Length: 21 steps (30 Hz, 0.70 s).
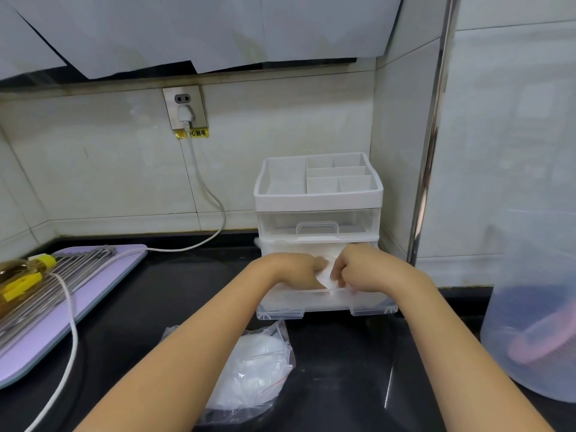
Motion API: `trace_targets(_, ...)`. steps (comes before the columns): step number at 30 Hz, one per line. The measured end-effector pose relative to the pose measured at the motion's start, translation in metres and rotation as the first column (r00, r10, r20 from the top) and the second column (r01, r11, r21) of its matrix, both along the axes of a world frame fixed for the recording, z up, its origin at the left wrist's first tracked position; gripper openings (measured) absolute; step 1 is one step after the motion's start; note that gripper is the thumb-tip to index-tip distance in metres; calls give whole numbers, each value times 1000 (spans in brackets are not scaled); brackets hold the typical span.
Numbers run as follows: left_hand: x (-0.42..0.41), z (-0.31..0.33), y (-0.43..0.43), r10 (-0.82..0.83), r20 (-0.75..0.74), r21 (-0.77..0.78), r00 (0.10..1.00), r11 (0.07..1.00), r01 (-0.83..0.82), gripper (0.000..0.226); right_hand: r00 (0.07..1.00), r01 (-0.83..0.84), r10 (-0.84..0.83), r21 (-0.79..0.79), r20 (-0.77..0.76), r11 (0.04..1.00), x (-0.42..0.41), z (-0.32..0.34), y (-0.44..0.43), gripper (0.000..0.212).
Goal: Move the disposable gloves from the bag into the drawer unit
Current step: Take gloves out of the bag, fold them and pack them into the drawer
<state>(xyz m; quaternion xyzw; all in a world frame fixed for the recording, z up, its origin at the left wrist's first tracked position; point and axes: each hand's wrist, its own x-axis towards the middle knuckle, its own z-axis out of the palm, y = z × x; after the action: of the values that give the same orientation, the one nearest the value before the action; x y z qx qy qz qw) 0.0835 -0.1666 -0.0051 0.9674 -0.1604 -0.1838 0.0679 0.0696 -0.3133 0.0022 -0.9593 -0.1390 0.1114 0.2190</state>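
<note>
A white and clear drawer unit (pixel 318 199) stands on the black counter against the back wall. Its lower drawer (pixel 327 305) is pulled out toward me. Both of my hands are inside that drawer. My left hand (pixel 297 271) and my right hand (pixel 358 269) pinch thin clear disposable gloves (pixel 325 275) between them, just above the drawer's front wall. A clear zip bag (pixel 257 369) with more crumpled gloves lies on the counter in front of the unit, partly under my left forearm.
A purple tray (pixel 93 294) with a metal rack and a yellow-capped oil bottle (pixel 21 275) sits at the left. A white power cord (pixel 70 338) runs across it from the wall socket (pixel 184 107). A large translucent container (pixel 533 307) stands at the right.
</note>
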Motion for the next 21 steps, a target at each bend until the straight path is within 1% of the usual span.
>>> trace_targets(2, 1, -1, 4, 48, 37, 48, 998, 998, -50, 72, 1000, 27, -27, 9, -10, 1000, 1, -1, -1, 40)
trace_targets(3, 1, -1, 5, 57, 52, 54, 997, 997, -60, 73, 999, 42, -42, 0, -14, 999, 2, -1, -1, 40)
trace_targets(4, 1, -2, 5, 59, 63, 54, 996, 997, -63, 71, 998, 55, -55, -11, -13, 998, 4, -3, -1, 41)
trace_targets(6, 1, -3, 3, 56, 90, 36, 994, 998, -59, 60, 997, 80, -80, -10, -13, 997, 7, -5, -1, 40)
trace_targets(8, 0, -5, 3, 71, 111, -8, 991, 998, -70, 52, 995, 103, -103, -10, -10, 995, 7, -5, -1, 34)
trace_targets(10, -1, -8, 4, 113, 128, -87, 985, 991, -102, 59, 988, 157, -157, -28, 11, 987, 7, -6, 0, 22)
trace_targets(12, -4, -8, 5, 181, 151, -169, 972, 973, -155, 68, 980, 197, -195, -50, 41, 979, 9, -10, 3, 18)
trace_targets(14, -7, -6, 5, 237, 174, -212, 956, 957, -199, 72, 977, 209, -204, -83, 64, 974, 13, -16, 7, 15)
trace_targets(16, -9, -3, 4, 248, 189, -198, 950, 957, -211, 71, 976, 214, -206, -126, 75, 969, 17, -21, 9, 17)
trace_targets(17, -9, -2, 5, 246, 187, -174, 951, 961, -214, 69, 977, 207, -198, -142, 77, 968, 18, -22, 9, 15)
trace_targets(21, -15, 8, 6, 244, 166, -48, 956, 970, -239, 54, 979, 201, -194, -161, 57, 966, 19, -22, 9, 13)
